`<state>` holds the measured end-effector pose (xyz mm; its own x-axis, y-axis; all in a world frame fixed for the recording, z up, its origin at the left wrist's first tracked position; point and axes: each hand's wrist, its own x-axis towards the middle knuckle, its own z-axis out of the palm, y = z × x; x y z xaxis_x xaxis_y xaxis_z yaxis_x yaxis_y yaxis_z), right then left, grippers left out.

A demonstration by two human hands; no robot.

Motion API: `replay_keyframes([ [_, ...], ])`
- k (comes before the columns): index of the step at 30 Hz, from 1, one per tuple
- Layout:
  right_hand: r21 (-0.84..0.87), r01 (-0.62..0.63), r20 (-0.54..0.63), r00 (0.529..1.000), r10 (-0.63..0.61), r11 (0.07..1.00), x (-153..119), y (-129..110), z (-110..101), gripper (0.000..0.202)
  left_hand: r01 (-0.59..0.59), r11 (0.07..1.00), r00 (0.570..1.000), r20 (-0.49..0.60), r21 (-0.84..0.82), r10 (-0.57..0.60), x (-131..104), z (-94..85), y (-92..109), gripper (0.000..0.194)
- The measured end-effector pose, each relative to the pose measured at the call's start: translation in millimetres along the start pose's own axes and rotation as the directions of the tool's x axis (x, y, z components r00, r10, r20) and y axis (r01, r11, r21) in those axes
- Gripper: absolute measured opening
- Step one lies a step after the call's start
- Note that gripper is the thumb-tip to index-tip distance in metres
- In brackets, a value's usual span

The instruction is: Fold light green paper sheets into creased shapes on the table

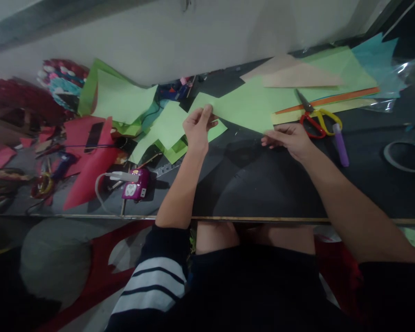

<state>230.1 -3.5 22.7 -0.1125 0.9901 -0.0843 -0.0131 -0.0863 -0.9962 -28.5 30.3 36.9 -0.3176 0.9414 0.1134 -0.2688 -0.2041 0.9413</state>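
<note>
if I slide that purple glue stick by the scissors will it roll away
Probably yes: the glue stick looks like a round tube lying on its side on the smooth dark table. It seems small and light, so the scissors beside it might stop it.

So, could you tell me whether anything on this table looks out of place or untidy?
Nothing looks damaged or spilled. The left hand and right hand hold a light green sheet flat on the dark table. The clutter is at the left: loose green offcuts overlap askew, and red paper lies among tools.
</note>
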Motion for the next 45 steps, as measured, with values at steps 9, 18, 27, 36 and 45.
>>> replay_keyframes([
  [9, 0.092, 0.313, -0.176, 0.94, -0.294, 0.945, 1.9, 5.7, 13.9, 0.064, -0.026, 0.995, 0.977, 0.214, 0.101, 0.003, -8.1, 1.9, -3.9, 0.019],
  [18, -0.109, 0.493, -0.309, 0.809, -0.5, 0.863, 6.7, 14.1, 5.5, 0.04, -0.014, 0.984, 0.966, 0.257, 0.176, -0.032, -12.0, 3.5, -6.9, 0.018],
  [27, -0.149, 0.525, -0.256, 0.798, -0.546, 0.838, 14.6, 24.5, -3.3, 0.031, -0.033, 0.988, 0.958, 0.286, 0.15, -0.012, -8.5, -0.5, -12.9, 0.023],
  [36, -0.131, 0.457, -0.253, 0.843, -0.475, 0.88, 11.8, 21.4, -3.6, 0.035, 0.005, 0.991, 0.952, 0.301, 0.137, -0.046, -6.2, -1.1, -9.9, 0.023],
  [45, -0.094, 0.353, -0.262, 0.893, -0.365, 0.931, 7.7, 14.7, -3.2, 0.03, 0.071, 0.982, 0.946, 0.301, 0.172, -0.121, -9.4, 2.1, -3.8, 0.03],
])
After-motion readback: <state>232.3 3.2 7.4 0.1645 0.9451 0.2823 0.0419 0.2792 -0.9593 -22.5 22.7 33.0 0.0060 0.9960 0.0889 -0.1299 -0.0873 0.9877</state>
